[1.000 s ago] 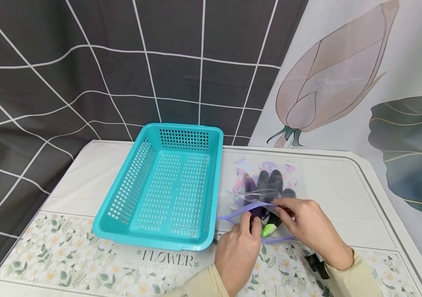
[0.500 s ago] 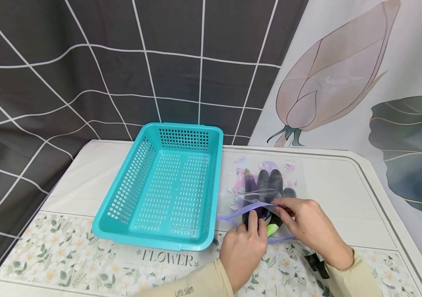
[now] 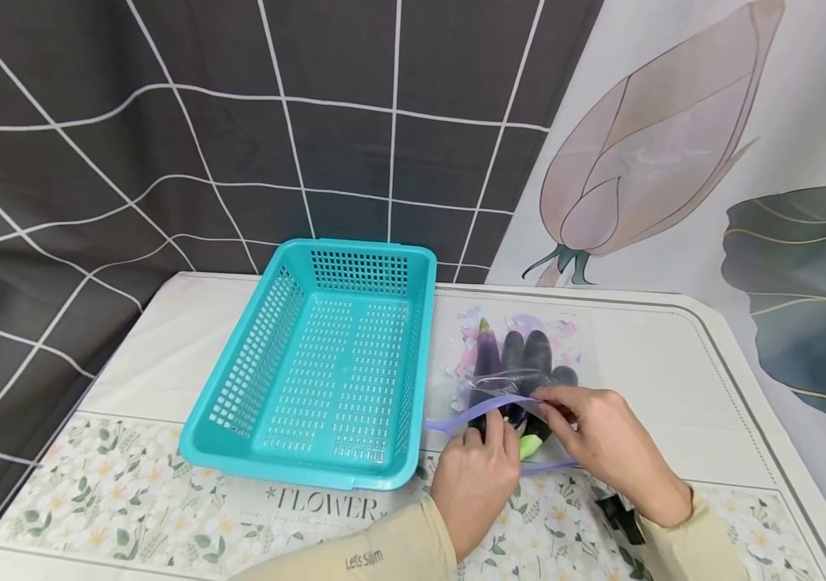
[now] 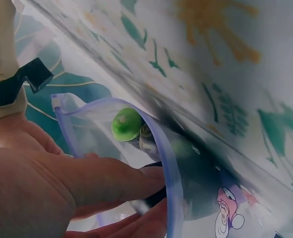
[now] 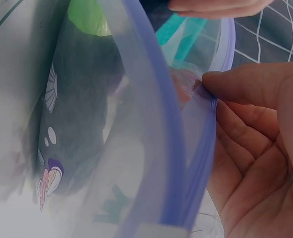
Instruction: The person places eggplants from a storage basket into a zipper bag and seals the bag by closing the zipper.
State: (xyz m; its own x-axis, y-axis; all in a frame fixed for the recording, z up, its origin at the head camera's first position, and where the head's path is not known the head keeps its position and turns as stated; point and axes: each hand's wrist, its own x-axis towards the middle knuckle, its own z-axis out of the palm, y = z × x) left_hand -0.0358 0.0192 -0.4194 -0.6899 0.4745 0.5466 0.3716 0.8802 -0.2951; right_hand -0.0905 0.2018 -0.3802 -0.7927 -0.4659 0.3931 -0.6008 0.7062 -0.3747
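A clear zip bag [image 3: 449, 422] with purple edges and a pink-and-purple print lies on the table, its mouth held apart. Inside are several dark eggplants [image 3: 536, 355]. My left hand [image 3: 474, 480] reaches into the mouth and holds the leftmost eggplant [image 3: 487, 355] by its near end; in the left wrist view, thumb and fingers close on its dark end [image 4: 157, 197]. My right hand [image 3: 612, 436] pinches the bag's upper edge, with thumb and finger on the purple strip [image 5: 208, 111] in the right wrist view. A bright green eggplant end [image 4: 126, 125] shows beside the left fingers.
A turquoise plastic basket [image 3: 344, 363] with nothing in it stands just left of the bag. A floral tablecloth [image 3: 130, 484] covers the table. A dark grid-patterned curtain [image 3: 340, 145] hangs behind. A black strap [image 3: 619, 519] is at the right wrist.
The left hand has shifted slightly right and forward. The leftmost eggplant has slid farther up into the bag, its greenish far tip now clearer. The right hand stays in place.
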